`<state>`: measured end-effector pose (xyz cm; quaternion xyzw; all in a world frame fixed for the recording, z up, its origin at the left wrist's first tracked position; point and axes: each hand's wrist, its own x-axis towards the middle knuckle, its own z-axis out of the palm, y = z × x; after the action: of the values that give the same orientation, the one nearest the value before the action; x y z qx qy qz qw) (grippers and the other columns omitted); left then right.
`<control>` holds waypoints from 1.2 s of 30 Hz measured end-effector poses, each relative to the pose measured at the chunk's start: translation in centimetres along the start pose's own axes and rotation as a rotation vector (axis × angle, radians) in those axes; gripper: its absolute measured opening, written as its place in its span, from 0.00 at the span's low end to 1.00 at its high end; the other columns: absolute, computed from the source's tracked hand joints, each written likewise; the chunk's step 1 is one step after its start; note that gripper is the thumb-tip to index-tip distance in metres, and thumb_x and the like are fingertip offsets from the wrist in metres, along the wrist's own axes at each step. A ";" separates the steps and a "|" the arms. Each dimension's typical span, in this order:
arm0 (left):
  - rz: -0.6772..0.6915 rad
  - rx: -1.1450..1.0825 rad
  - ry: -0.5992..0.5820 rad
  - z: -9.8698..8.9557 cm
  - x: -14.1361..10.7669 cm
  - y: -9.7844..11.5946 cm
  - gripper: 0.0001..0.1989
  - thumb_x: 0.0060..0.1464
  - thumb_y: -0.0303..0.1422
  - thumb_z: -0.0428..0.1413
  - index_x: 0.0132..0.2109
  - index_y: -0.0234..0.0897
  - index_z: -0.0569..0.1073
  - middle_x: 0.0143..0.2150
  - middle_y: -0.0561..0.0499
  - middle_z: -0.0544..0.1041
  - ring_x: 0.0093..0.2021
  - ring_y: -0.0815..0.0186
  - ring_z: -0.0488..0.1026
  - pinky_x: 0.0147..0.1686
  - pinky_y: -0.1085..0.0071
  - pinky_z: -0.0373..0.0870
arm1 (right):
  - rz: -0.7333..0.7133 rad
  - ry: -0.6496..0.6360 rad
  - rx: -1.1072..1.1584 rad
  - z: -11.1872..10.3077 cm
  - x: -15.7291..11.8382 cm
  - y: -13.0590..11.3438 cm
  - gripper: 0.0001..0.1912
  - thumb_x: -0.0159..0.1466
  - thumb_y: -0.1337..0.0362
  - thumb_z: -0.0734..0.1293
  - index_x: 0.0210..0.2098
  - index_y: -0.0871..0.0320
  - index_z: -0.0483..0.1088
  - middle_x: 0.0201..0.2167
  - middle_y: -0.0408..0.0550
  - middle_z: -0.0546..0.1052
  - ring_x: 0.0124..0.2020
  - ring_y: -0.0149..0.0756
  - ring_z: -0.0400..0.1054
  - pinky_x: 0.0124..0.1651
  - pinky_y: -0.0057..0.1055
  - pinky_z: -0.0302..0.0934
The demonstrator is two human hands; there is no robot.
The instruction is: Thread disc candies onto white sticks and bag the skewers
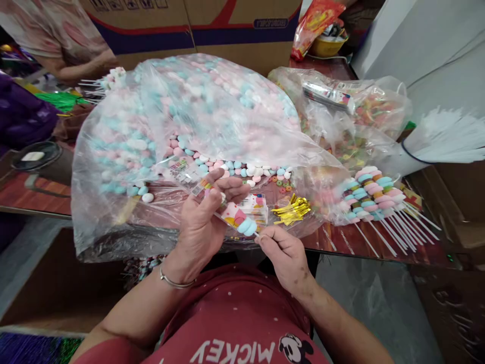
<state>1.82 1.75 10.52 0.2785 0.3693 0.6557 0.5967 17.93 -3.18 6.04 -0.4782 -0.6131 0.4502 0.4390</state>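
Note:
My right hand pinches a thin white stick with blue candies threaded on its end. My left hand is palm up just left of it, fingers curled around a few small candies that are partly hidden by the thumb. A clear printed packet lies behind the left fingers. Under my hands are polka-dot printed packets, with gold twist ties to the right. Pink, blue and white candies spill from a large clear plastic bag.
Candy skewers are piled at the table's right edge. Behind them stands a tub of white sticks. Bags of ring candies sit at the back right, a lidded mug at left. A person's arm shows across the table.

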 end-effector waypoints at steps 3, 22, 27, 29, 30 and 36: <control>-0.056 -0.106 0.082 0.9 0.5 -0.3 0.20 0.42 0.40 0.71 0.38 0.35 0.74 0.27 0.57 0.74 0.26 0.72 0.74 0.33 0.72 0.76 | -0.111 0.048 -0.115 0.9 0.0 0.6 0.10 0.66 0.66 0.62 0.28 0.57 0.68 0.22 0.39 0.70 0.23 0.27 0.63 0.29 0.24 0.58; -0.207 -0.181 0.083 1.0 0.5 -4.5 0.25 0.32 0.43 0.74 0.34 0.35 0.74 0.28 0.53 0.78 0.28 0.68 0.76 0.33 0.70 0.74 | -0.278 0.244 -0.308 2.4 2.0 1.6 0.10 0.68 0.67 0.60 0.32 0.57 0.70 0.24 0.41 0.73 0.25 0.28 0.65 0.31 0.26 0.59; -0.102 -0.143 0.172 0.4 2.3 -2.8 0.23 0.32 0.40 0.74 0.32 0.35 0.74 0.27 0.54 0.79 0.26 0.68 0.77 0.32 0.70 0.75 | 0.010 0.044 0.050 2.1 1.8 1.5 0.13 0.68 0.61 0.59 0.29 0.57 0.68 0.19 0.37 0.63 0.21 0.26 0.57 0.27 0.24 0.55; -0.090 -0.139 0.166 0.4 2.6 -2.6 0.19 0.35 0.36 0.73 0.32 0.35 0.73 0.25 0.56 0.76 0.23 0.70 0.74 0.29 0.72 0.74 | 0.031 0.028 0.061 2.4 1.7 1.6 0.13 0.68 0.60 0.59 0.29 0.57 0.67 0.19 0.36 0.63 0.21 0.26 0.57 0.27 0.24 0.55; -0.093 -0.141 0.165 0.5 2.6 -2.5 0.17 0.36 0.34 0.72 0.32 0.35 0.73 0.24 0.57 0.75 0.22 0.71 0.73 0.27 0.73 0.73 | 0.015 0.045 0.023 2.5 1.6 1.7 0.12 0.67 0.61 0.59 0.29 0.57 0.68 0.20 0.37 0.64 0.22 0.27 0.58 0.27 0.24 0.55; -0.098 -0.104 0.269 0.7 3.1 -2.9 0.19 0.35 0.34 0.72 0.29 0.35 0.70 0.22 0.58 0.73 0.19 0.73 0.71 0.22 0.75 0.70 | -0.283 0.225 -0.373 2.8 1.4 2.2 0.09 0.65 0.70 0.62 0.30 0.57 0.70 0.23 0.40 0.73 0.23 0.27 0.64 0.30 0.24 0.59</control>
<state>3.61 4.98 8.32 0.1385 0.4249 0.6755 0.5866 15.45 -1.89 3.42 -0.5072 -0.6937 0.2074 0.4674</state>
